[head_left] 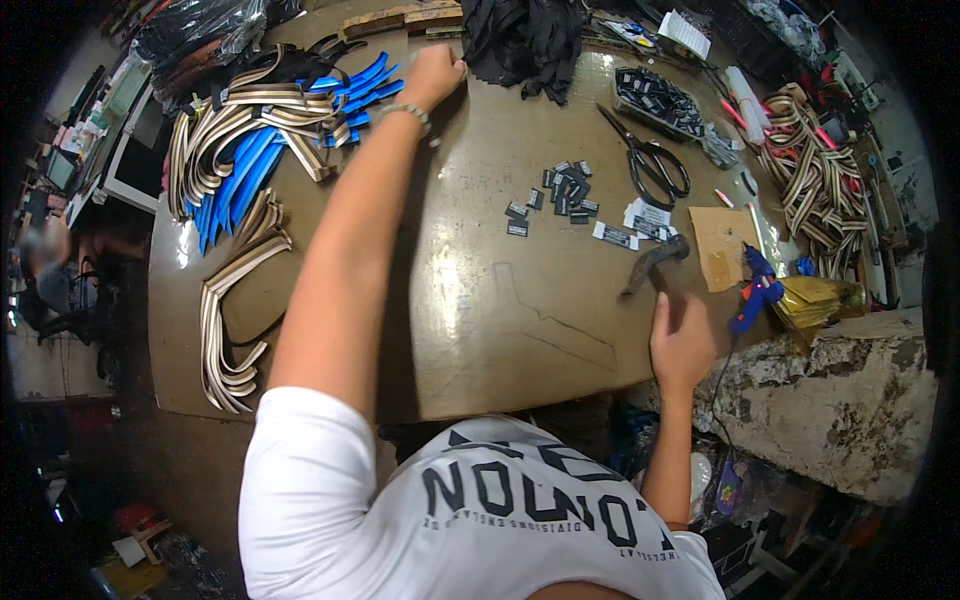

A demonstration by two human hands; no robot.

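My left arm reaches far across the table, and my left hand [436, 78] is closed beside a heap of black fabric strips [522, 45]. Whether anything is inside its fingers is hidden. At the near right, my right hand [683, 342] grips a dark hammer [657, 262], smeared by motion, with its head over the tabletop. Several small black labels [568, 190] lie scattered mid-table, and white printed labels [648, 220] lie just beyond the hammer. Large black-handled scissors [652, 165] rest with the blades pointing away.
Striped webbing straps [235, 125] and blue strips [245, 180] pile up at the left. A tray of black labels [658, 100] stands at the far right. A cardboard piece [722, 248], a blue glue gun [760, 288] and more striped straps [815, 185] line the right side.
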